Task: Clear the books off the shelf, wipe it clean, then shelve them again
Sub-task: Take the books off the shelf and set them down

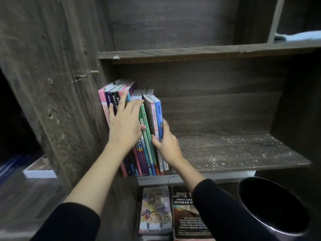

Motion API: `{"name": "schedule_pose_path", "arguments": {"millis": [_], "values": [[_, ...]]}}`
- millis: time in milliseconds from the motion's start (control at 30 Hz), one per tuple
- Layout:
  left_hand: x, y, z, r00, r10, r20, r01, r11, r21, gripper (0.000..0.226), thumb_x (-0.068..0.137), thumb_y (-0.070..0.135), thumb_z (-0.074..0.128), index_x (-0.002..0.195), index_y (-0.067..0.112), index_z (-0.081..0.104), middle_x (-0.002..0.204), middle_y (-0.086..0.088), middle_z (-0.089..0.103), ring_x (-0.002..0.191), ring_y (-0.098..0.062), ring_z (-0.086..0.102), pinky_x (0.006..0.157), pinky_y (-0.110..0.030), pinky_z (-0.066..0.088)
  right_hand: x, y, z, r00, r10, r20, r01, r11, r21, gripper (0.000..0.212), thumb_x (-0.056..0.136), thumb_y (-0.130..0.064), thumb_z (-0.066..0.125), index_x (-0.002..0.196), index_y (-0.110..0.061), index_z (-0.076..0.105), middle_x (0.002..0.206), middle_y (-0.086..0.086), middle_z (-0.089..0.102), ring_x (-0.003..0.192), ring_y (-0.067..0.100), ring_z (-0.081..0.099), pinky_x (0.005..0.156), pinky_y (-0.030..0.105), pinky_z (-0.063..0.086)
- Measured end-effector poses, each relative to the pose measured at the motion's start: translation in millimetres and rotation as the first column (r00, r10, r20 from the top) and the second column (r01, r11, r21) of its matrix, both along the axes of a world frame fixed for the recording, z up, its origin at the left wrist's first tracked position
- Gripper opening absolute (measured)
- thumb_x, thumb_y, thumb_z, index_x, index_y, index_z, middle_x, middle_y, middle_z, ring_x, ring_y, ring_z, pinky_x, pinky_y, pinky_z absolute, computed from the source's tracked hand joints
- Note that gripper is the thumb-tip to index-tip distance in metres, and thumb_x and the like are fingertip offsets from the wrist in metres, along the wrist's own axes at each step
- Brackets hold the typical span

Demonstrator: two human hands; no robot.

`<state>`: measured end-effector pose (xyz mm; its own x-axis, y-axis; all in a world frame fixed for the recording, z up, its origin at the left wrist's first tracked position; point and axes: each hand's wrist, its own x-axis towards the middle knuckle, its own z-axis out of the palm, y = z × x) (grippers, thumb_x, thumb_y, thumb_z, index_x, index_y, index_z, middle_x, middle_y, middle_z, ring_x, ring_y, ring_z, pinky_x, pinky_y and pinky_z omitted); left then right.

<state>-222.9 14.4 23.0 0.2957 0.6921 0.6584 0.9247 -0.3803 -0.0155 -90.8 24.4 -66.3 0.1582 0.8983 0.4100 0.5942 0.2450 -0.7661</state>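
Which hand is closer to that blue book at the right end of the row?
Right. The right hand grips the blue book; the left hand lies flat on books further left.

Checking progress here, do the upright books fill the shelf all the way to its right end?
No, the books stand bunched at the left end, and the shelf to their right shows only pale specks.

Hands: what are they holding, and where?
The right hand pinches the end books midway down their spines; the left hand only presses flat, holding nothing.
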Motion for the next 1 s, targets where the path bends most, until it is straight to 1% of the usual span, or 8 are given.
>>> {"name": "schedule_pose_path", "arguments": {"millis": [133, 200, 267, 333, 433, 567, 800, 1000], "values": [[0, -1, -1, 1.000, -0.006, 0.010, 0.006, 1.000, 0.007, 0.074, 0.080, 0.028, 0.070, 0.144, 0.019, 0.033, 0.149, 0.002, 0.036, 0.146, -0.019, -0.001, 0.115, -0.050, 0.007, -2, 6, -20, 0.991, -0.069, -0.117, 0.053, 0.989, -0.135, 0.077, 0.085, -0.017, 0.065, 0.143, -0.032, 0.016, 0.119, 0.008, 0.060, 0.103, 0.027, 0.063, 0.084, 0.049, 0.054], [0, -1, 0, 1.000, -0.005, 0.009, 0.005, 1.000, 0.011, 0.074, 0.081, 0.028, 0.070, 0.144, 0.019, 0.033, 0.149, 0.002, 0.035, 0.146, -0.019, -0.001, 0.115, -0.050, 0.007, -5, 6, -35, 0.981, -0.120, -0.153, 0.088, 0.975, -0.202, 0.073, 0.085, -0.013, 0.065, 0.141, -0.025, 0.020, 0.118, 0.009, 0.060, 0.104, 0.027, 0.063, 0.085, 0.048, 0.054], [0, 0, 0, 1.000, -0.004, 0.003, 0.004, 1.000, 0.014, 0.074, 0.081, 0.029, 0.069, 0.145, 0.019, 0.032, 0.150, 0.001, 0.034, 0.146, -0.019, -0.003, 0.115, -0.050, 0.007, -8, 5, -44, 0.972, -0.174, -0.159, 0.137, 0.966, -0.219, 0.065, 0.087, -0.014, 0.064, 0.139, -0.018, 0.025, 0.117, 0.008, 0.061, 0.104, 0.025, 0.062, 0.086, 0.047, 0.054], [0, 1, 0, 1.000, -0.011, 0.009, 0.011, 1.000, 0.019, 0.074, 0.081, 0.029, 0.069, 0.145, 0.019, 0.032, 0.150, 0.002, 0.034, 0.146, -0.018, -0.003, 0.115, -0.050, 0.006, -9, 5, -48, 0.967, -0.213, -0.142, 0.182, 0.962, -0.203, 0.064, 0.088, -0.016, 0.064, 0.139, -0.018, 0.026, 0.117, 0.008, 0.061, 0.104, 0.024, 0.062, 0.086, 0.046, 0.054], [0, 2, -3, 0.999, -0.020, 0.025, 0.019, 0.999, 0.029, 0.073, 0.080, 0.027, 0.070, 0.144, 0.019, 0.034, 0.149, 0.002, 0.036, 0.146, -0.018, -0.002, 0.115, -0.050, 0.005, -12, 5, -52, 0.967, -0.239, -0.085, 0.229, 0.966, -0.117, 0.072, 0.087, -0.017, 0.066, 0.143, -0.021, 0.021, 0.119, 0.006, 0.060, 0.106, 0.024, 0.061, 0.087, 0.046, 0.053], [0, 4, -4, 1.000, -0.019, 0.023, 0.019, 0.999, 0.035, 0.073, 0.081, 0.028, 0.070, 0.144, 0.018, 0.034, 0.148, 0.001, 0.036, 0.146, -0.019, -0.003, 0.115, -0.050, 0.005, -17, 6, -56, 0.956, -0.270, -0.116, 0.260, 0.961, -0.096, 0.077, 0.086, -0.016, 0.067, 0.145, -0.023, 0.017, 0.121, 0.006, 0.059, 0.107, 0.023, 0.060, 0.087, 0.047, 0.053], [0, 5, -6, 0.999, -0.029, 0.037, 0.028, 0.999, 0.029, 0.074, 0.082, 0.027, 0.069, 0.145, 0.019, 0.032, 0.150, 0.002, 0.034, 0.146, -0.018, -0.006, 0.115, -0.048, 0.002, -19, 6, -63, 0.952, -0.298, -0.075, 0.294, 0.954, -0.064, 0.048, 0.088, -0.014, 0.065, 0.128, -0.008, 0.040, 0.117, 0.012, 0.063, 0.103, 0.028, 0.065, 0.084, 0.045, 0.055], [2, 6, -5, 0.997, -0.041, 0.058, 0.041, 0.999, 0.014, 0.073, 0.080, 0.021, 0.070, 0.144, 0.017, 0.034, 0.149, 0.001, 0.034, 0.146, -0.019, -0.007, 0.115, -0.051, 0.003, -23, -27, -73, 0.956, -0.289, -0.054, 0.290, 0.957, 0.006, 0.047, 0.086, -0.009, 0.066, 0.127, -0.004, 0.043, 0.120, 0.011, 0.062, 0.103, 0.028, 0.064, 0.088, 0.046, 0.052]]}}
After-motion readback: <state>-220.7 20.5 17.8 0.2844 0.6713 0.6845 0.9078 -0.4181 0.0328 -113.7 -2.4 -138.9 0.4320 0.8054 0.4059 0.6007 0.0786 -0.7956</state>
